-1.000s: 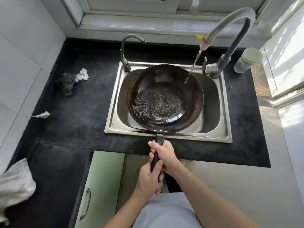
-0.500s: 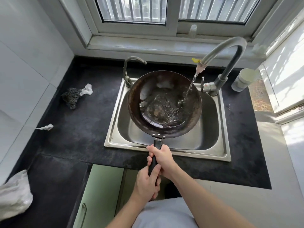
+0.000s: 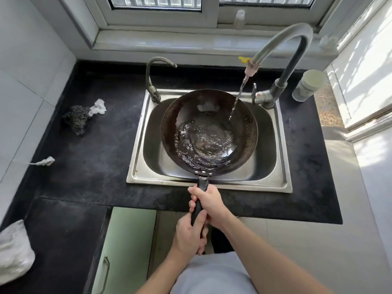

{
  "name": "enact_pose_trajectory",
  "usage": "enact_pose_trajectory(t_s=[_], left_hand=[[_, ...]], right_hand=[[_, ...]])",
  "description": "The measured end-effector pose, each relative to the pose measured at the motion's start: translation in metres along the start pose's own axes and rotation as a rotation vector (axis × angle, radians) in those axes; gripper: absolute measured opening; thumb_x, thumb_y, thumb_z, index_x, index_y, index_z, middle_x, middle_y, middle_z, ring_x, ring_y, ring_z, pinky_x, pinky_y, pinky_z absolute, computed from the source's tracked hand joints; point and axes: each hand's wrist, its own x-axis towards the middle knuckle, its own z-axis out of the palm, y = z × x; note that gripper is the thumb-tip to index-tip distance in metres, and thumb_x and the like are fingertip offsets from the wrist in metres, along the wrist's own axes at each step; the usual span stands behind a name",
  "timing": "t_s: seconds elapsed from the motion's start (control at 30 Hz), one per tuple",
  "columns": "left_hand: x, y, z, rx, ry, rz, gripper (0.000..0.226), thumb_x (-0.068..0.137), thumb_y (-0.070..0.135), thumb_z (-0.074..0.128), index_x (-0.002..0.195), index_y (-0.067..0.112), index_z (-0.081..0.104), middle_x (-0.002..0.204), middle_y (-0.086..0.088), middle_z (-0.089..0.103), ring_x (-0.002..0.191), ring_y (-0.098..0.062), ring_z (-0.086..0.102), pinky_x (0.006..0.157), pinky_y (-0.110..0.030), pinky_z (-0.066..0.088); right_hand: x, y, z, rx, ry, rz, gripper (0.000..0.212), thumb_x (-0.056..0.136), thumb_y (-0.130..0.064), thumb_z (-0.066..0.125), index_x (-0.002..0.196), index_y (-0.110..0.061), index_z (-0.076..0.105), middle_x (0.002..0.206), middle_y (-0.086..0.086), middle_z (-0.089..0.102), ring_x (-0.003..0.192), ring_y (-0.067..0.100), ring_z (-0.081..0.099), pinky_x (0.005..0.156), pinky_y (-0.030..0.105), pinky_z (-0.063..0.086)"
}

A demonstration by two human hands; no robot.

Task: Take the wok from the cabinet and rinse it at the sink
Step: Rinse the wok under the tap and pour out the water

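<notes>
A dark round wok (image 3: 209, 112) hangs over the steel sink (image 3: 282, 183), with water swirling in its bottom. Both hands grip its black handle. My right hand (image 3: 209, 201) holds the handle close to the wok, just in front of the sink's near rim. My left hand (image 3: 188, 234) holds the handle's end, nearer my body. A thin stream of water falls from the tall curved tap (image 3: 282, 41) onto the wok's right inner wall.
A second small tap (image 3: 151, 79) stands at the sink's back left. A steel scourer with a white rag (image 3: 79, 118) lies on the black counter (image 3: 95, 158) to the left. A pale jar (image 3: 307, 85) stands at the right. A green cabinet door (image 3: 125, 251) hangs open below.
The water has swirled round inside the wok and the wok has tilted and levelled again. Both hands kept their grip on the handle. The tap keeps running.
</notes>
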Motion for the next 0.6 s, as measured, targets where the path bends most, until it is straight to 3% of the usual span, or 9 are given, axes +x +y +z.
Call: enact_pose_trajectory(t_s=[0.43, 0.6], left_hand=[[0.000, 0.008, -0.007, -0.025, 0.041, -0.010, 0.034, 0.099, 0.029, 0.050, 0.076, 0.005, 0.053, 0.051, -0.005, 0.047, 0.033, -0.014, 0.035, 0.034, -0.023, 0.031], [-0.004, 0.000, -0.002, -0.042, -0.002, -0.043, 0.034, 0.099, 0.029, 0.050, 0.076, 0.004, 0.051, 0.051, -0.004, 0.047, 0.033, -0.014, 0.036, 0.034, -0.022, 0.032]], right_hand=[[0.004, -0.007, 0.011, -0.038, -0.065, 0.009, 0.037, 0.097, -0.005, 0.058, 0.062, -0.013, 0.049, 0.054, 0.004, 0.047, 0.043, 0.016, 0.050, 0.046, 0.028, 0.047], [0.000, 0.005, 0.003, 0.000, -0.017, 0.020, 0.036, 0.096, -0.004, 0.059, 0.062, -0.014, 0.052, 0.056, 0.004, 0.048, 0.046, 0.017, 0.051, 0.046, 0.029, 0.048]])
